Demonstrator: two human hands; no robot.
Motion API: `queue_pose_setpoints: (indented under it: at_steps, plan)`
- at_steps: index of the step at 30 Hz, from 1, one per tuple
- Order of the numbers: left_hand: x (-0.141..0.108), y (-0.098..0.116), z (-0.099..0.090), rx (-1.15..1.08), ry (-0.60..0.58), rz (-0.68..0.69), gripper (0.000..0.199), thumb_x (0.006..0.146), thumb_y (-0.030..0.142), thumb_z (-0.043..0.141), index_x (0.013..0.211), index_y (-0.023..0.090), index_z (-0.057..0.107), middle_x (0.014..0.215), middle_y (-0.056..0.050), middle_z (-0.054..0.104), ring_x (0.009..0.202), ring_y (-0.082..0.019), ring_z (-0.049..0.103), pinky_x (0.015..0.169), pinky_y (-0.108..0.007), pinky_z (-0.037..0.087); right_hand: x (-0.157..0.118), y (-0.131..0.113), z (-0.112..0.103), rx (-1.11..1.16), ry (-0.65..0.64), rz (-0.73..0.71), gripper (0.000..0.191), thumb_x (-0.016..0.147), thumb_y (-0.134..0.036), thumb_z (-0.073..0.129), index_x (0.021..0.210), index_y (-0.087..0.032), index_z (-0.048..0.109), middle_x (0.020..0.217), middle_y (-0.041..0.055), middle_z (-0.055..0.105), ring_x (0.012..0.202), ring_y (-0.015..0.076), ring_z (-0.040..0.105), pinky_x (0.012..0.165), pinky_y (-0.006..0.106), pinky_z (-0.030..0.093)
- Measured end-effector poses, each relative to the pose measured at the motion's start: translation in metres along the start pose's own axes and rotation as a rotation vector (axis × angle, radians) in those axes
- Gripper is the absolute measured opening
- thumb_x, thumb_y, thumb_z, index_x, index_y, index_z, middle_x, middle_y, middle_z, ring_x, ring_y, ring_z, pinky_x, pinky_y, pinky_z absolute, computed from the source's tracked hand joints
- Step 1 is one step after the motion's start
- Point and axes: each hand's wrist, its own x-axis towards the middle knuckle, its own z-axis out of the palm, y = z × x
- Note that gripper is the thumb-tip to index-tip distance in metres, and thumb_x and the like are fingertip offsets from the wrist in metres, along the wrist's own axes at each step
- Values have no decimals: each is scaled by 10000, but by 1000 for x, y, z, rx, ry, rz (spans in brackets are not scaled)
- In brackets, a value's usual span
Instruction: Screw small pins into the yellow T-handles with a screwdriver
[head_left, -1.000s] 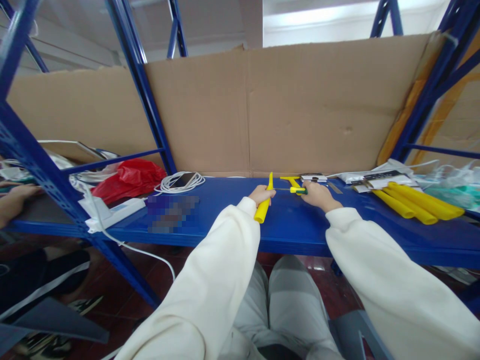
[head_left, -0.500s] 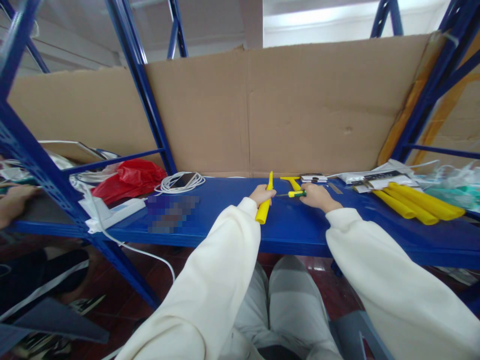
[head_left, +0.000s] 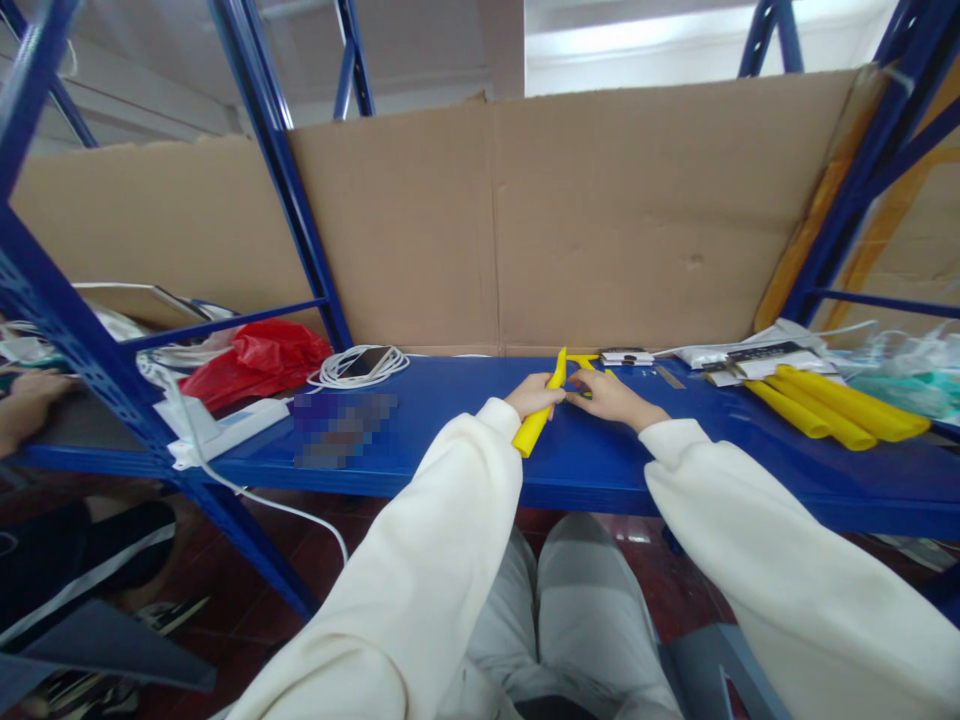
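My left hand [head_left: 534, 396] is closed round a yellow tapered plastic handle [head_left: 532, 430], which slants with its wide end toward me and its thin end away. Close beside it, my right hand [head_left: 611, 397] is closed on a screwdriver [head_left: 586, 394]. Only a bit of the screwdriver's yellow-green grip shows between the fingers, and its tip is hidden by the hands. Just behind my right hand lies another yellow plastic piece [head_left: 582, 359], partly covered by the fingers.
Several yellow tubes [head_left: 840, 405] lie at the right beside flat packets [head_left: 772, 358]. A small box [head_left: 627, 357] and a metal strip [head_left: 670, 377] lie behind. Leftward are a coiled white cable [head_left: 330, 370], phone [head_left: 367, 361], power strip [head_left: 244, 430] and red bag [head_left: 266, 355]. Another person's hand [head_left: 34, 400] shows far left.
My right hand has moved left with the screwdriver, up to the yellow handle. My left hand has shifted slightly right and tilted the handle's thin end rightward.
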Motion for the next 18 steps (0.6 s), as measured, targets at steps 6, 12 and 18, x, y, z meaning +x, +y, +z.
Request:
queue_pose_setpoints:
  at_steps: [6,12,18]
  plan:
    - [-2,3,2,22,-22,20,165,807,-2,518,837,156,556,431,91,464,376,-95,491,446,-186,397,5,-3,3,42,50,31,262,974,-207,468,1118,-130,673,1080,160,722,986,236,675,860,352,501]
    - [-1,1,2,17,-24,24,179,804,8,521,904,141,585,434,95,462,379,-98,493,455,-194,409,3,-4,1,41,74,38,249,968,-180,461,1097,-136,669,1061,155,723,946,229,678,821,323,491]
    - [-3,2,2,19,-29,10,154,805,15,524,850,156,567,429,87,472,383,-99,495,450,-199,412,2,-3,1,36,80,30,237,944,-176,476,1074,-153,673,1015,139,723,892,232,675,788,329,492]
